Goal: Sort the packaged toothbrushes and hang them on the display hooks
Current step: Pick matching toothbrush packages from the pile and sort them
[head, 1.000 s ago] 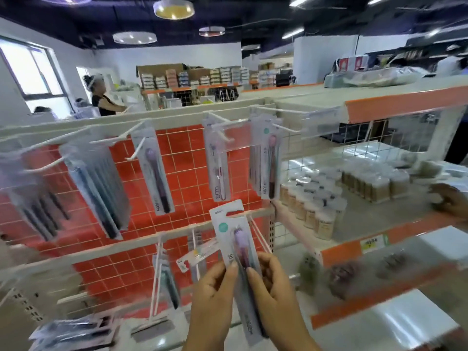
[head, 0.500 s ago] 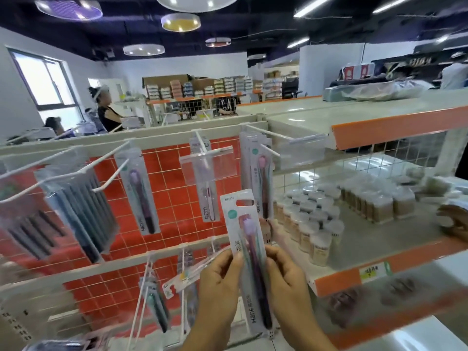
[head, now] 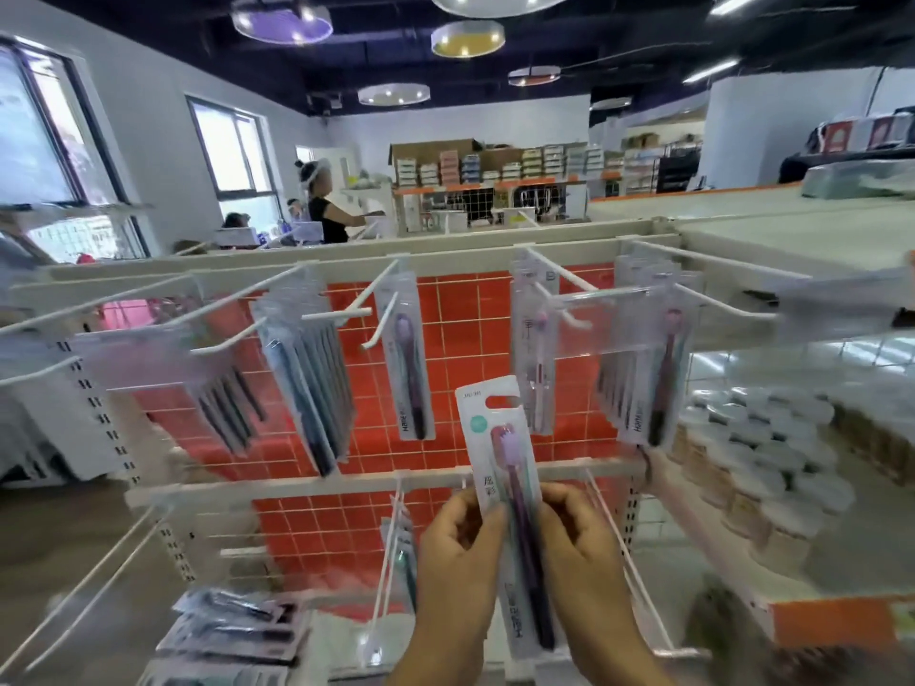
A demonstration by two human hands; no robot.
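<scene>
**One purple toothbrush pack in hand, a loose pile yet to hang**

On the far left of the upper rail, a hook carries a blurred bunch of dark toothbrush packs (head: 218,388), and the next hook along holds a thick row of blue-grey packs (head: 307,373). Below them, at the bottom left, a loose pile of packs (head: 232,631) lies flat on the base shelf, not hung; the long lower hooks (head: 79,586) above that pile look bare.

Moving toward the middle, a single purple-brush pack (head: 406,358) hangs on its own hook, with an empty hook (head: 366,299) just beside it. The left hand (head: 455,552) pinches the left edge of the held pack (head: 510,512), thumb and fingers curled onto the card. The pack stands nearly upright in front of the lower rail, its hang slot at the top and free of any hook. The right hand (head: 584,552) grips the opposite edge in the same way, so both hands are clamped on the one pack.

Further right hang a pink-brush pack (head: 534,349) and then a fuller row of purple-brush packs (head: 648,368). Beyond these, small lidded jars (head: 772,438) fill the shelf.

By my reading the sorting is partly done: several upper hooks are stocked by type, while the held pack and the pile remain. This one seems to match the purple packs.
</scene>
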